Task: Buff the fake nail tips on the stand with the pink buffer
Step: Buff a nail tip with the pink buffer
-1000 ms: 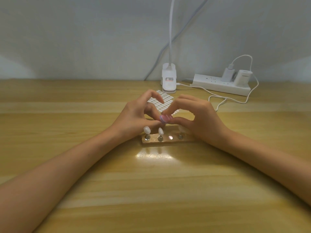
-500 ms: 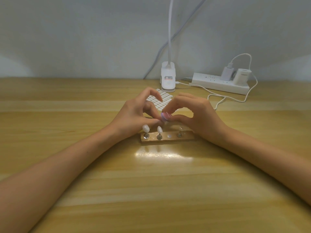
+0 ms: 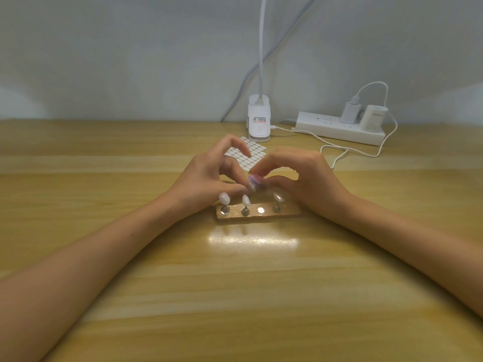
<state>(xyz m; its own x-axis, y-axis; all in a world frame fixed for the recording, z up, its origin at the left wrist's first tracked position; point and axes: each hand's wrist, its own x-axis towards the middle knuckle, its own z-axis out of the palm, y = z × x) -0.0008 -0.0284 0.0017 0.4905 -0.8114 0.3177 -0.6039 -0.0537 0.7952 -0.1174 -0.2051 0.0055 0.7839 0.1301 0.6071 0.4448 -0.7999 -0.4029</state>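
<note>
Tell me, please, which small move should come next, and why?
Probably a short stroke of the buffer across the tip that the left hand seems to pinch. The right hand holds the buffer against that tip, above the stand, where one slot is empty.

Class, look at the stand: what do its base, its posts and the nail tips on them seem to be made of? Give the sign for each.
Base: likely wood, matt; pale tan with a rough front edge.
Posts: metal, polished; they glint silver.
Nail tips: probably plastic, glossy; milky white with small highlights.
</note>
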